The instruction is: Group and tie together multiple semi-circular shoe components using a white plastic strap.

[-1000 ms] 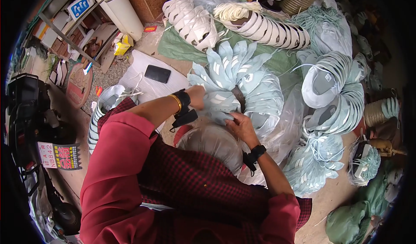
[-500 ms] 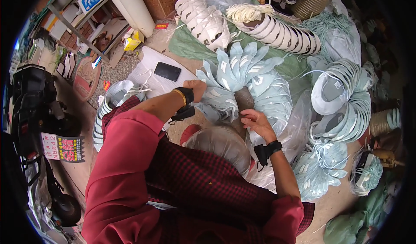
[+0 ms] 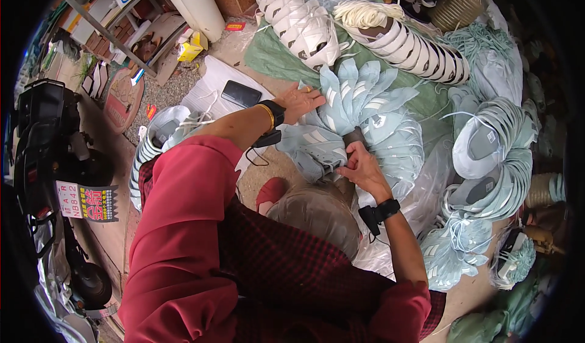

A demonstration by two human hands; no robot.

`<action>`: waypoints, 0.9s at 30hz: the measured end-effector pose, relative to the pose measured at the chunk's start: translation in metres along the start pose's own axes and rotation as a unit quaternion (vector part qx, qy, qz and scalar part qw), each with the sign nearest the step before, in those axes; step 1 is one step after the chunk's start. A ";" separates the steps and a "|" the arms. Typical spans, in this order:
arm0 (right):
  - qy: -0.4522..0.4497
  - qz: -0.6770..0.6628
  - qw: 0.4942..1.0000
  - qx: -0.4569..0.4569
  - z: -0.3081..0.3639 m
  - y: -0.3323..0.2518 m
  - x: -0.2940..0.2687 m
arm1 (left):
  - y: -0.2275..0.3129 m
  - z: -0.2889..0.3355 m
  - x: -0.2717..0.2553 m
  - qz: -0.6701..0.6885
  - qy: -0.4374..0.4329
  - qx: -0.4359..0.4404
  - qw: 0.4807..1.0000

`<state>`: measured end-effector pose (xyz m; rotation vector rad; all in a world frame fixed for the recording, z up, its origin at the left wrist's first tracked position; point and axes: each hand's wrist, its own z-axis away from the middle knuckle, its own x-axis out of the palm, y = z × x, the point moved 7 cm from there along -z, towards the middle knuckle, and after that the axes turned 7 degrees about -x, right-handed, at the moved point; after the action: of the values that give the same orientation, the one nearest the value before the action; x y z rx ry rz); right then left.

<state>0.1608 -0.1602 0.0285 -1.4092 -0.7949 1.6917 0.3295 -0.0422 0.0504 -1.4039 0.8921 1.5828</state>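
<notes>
A fan of pale blue shoe uppers (image 3: 390,135) with white stripes is gathered in a ring around a brown post-like form (image 3: 353,137). One upper (image 3: 314,145) lies apart at the ring's near left side. My left hand (image 3: 298,102) is spread flat, palm down, with its fingertips by the ring's left edge. Thumb and fingers of my right hand (image 3: 364,169) are pinched at the near edge of that separate upper, in front of the form. Exactly what sits between those fingertips is partly hidden. A clear plastic-covered rounded thing (image 3: 317,215) is below, close to my lap.
A phone (image 3: 242,93) lies on a white sheet (image 3: 213,81) to the left. White strappy stacks of uppers (image 3: 298,26) rest on green cloth (image 3: 268,53) behind. More pale blue stacks (image 3: 493,154) stand at right. A parked scooter (image 3: 67,142) is at far left.
My left hand has uncurled and moved up and right, spreading flat. My right hand has closed its fingers at the upper's edge. The separate upper now lies more exposed.
</notes>
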 end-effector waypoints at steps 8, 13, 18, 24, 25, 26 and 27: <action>-0.025 0.028 0.999 0.023 0.014 0.013 0.001 | 0.045 0.016 0.019 0.042 -0.103 0.110 0.988; -0.007 -0.111 0.992 0.065 0.029 0.033 -0.017 | 0.086 0.020 -0.045 0.071 -0.078 0.127 0.986; 0.077 -0.347 0.929 0.098 0.047 0.009 -0.059 | 0.120 0.013 -0.092 0.129 -0.056 0.113 0.984; 0.236 -0.330 0.908 0.100 0.080 0.000 -0.079 | 0.110 -0.012 -0.101 0.300 -0.081 0.068 0.948; 0.237 -0.331 0.908 0.099 0.085 0.001 -0.074 | 0.109 -0.009 -0.098 0.298 -0.081 0.068 0.949; 0.275 -0.373 0.883 0.079 0.092 0.006 -0.071 | 0.104 -0.008 -0.097 0.370 -0.079 0.019 0.926; 0.309 -0.414 0.854 0.059 0.097 0.015 -0.067 | 0.098 -0.007 -0.092 0.438 -0.077 -0.031 0.895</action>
<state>0.0687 -0.2239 0.0677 -1.1572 -0.7398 0.5580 0.2473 -0.0998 0.1399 -0.9098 1.5061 2.3517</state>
